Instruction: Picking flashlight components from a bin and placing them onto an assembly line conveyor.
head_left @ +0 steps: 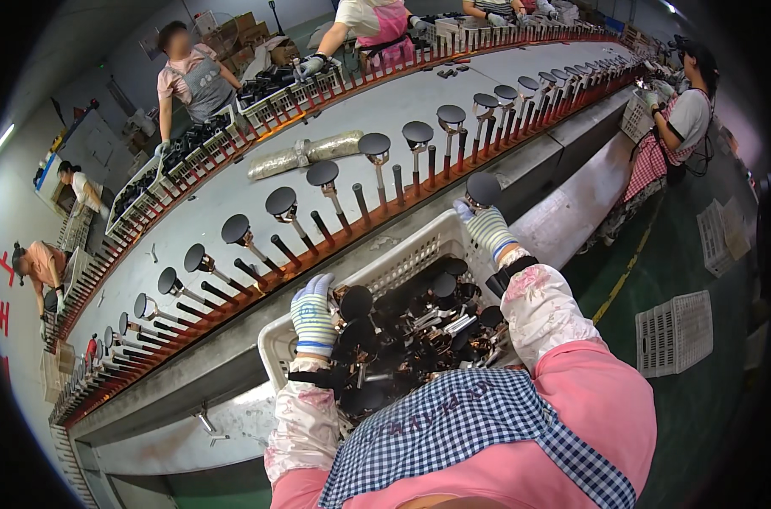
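My right hand [490, 229], in a striped white glove, is raised over the crate's far right corner. Its closed fingers hold a black disc-topped metal part [483, 190], the disc facing up. At the crate's left side, my gloved left hand [314, 321] has curled fingers against another black disc-topped part [356, 303]; my hand hides the lower piece of that grip. Between my arms, the white plastic crate [394, 265] holds a jumbled heap of dark discs and shiny metal pieces [432, 327].
Beyond the crate runs a curved line of upright posts [360, 204], several bearing disc-topped parts [323, 175]. A tape-wrapped bundle [305, 154] lies on the grey tabletop [232, 191]. Co-workers stand at far left and at right [686, 119]. An upturned white crate [674, 333] sits on the floor.
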The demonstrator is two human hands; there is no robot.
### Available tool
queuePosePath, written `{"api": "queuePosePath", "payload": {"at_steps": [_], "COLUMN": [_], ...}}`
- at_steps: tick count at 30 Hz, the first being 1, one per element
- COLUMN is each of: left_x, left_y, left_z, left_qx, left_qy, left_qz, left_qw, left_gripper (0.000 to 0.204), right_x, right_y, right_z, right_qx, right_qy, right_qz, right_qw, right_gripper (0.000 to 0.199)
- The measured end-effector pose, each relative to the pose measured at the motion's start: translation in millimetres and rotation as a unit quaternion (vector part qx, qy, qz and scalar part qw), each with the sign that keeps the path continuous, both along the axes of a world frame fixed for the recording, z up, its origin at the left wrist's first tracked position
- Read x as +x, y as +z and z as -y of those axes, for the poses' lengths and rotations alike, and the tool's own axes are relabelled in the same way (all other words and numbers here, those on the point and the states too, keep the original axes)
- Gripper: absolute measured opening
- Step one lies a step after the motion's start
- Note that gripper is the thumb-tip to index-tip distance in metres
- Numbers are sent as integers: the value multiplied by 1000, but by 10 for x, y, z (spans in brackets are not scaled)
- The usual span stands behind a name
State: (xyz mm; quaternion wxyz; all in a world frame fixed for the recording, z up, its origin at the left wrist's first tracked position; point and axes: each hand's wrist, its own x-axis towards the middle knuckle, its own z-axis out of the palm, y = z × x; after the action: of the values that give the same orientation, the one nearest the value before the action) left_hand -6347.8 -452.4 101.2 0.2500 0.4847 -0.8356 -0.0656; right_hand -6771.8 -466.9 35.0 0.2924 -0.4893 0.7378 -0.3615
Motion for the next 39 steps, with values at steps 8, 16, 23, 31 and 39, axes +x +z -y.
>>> {"api": "queuePosePath", "payload": {"at_steps": [8, 16, 23, 31, 39], "left_x": [-389, -831, -1261, -1760, -2251], "left_y": [10, 14, 1, 5, -52], "left_z": [25, 60, 111, 147, 213], "left_qx": [6, -7, -6, -2, 0], "left_qy": [1, 0, 5, 3, 0], "left_qz": [-5, 1, 5, -5, -5], "left_qw": [1000, 1000, 1000, 1000, 1000], "left_gripper": [45, 40, 39, 40, 44], "right_x": [-382, -768, -1207, -1682, -2195], "right_y": [-12, 89, 28, 27, 4], "right_z": [31, 34, 97, 140, 199], "right_qx": [5, 6, -9, -25, -8], "right_qy": [2, 6, -3, 5, -6], "right_qz": [8, -10, 4, 26, 19], "right_qw": [1000, 1000, 1000, 999, 1000], "right_gripper": [59, 55, 53, 50, 52]}}
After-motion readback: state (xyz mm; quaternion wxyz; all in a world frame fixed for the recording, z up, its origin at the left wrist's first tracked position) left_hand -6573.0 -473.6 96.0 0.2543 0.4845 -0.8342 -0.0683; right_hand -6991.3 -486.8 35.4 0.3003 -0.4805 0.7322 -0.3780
